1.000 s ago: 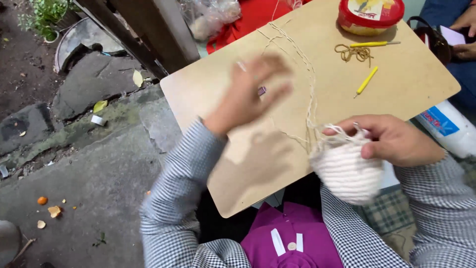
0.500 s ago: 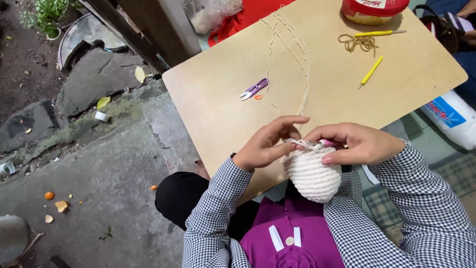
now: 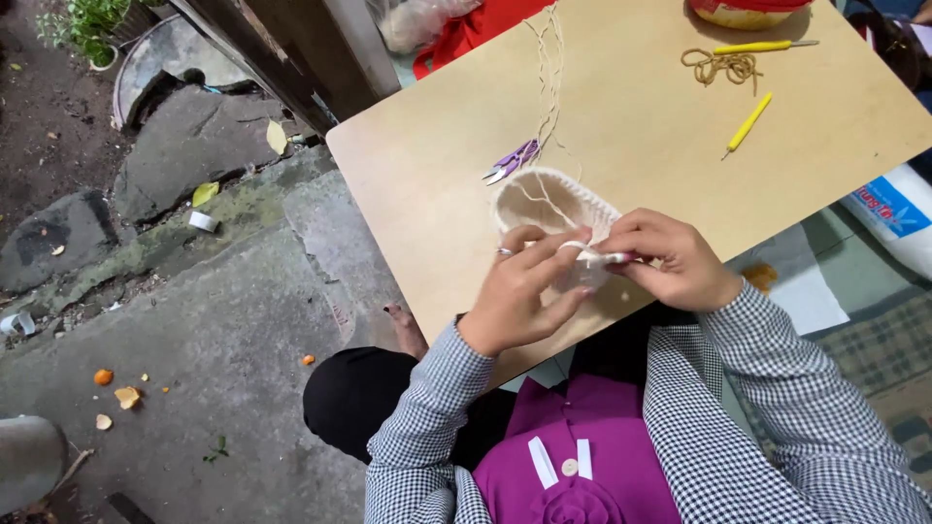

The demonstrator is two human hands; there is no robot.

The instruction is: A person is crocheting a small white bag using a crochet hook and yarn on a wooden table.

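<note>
— Where was the crocheted piece (image 3: pixel 549 204)?

— On the wooden board (image 3: pixel 427 194), at its near edge. My left hand (image 3: pixel 519 291) and right hand (image 3: pixel 670 257) were pressed together over it, both pinching the cream yarn (image 3: pixel 582 250).

— And beyond it?

— Purple snips (image 3: pixel 513 161) just past it; a yellow hook (image 3: pixel 748 122) further off.
</note>
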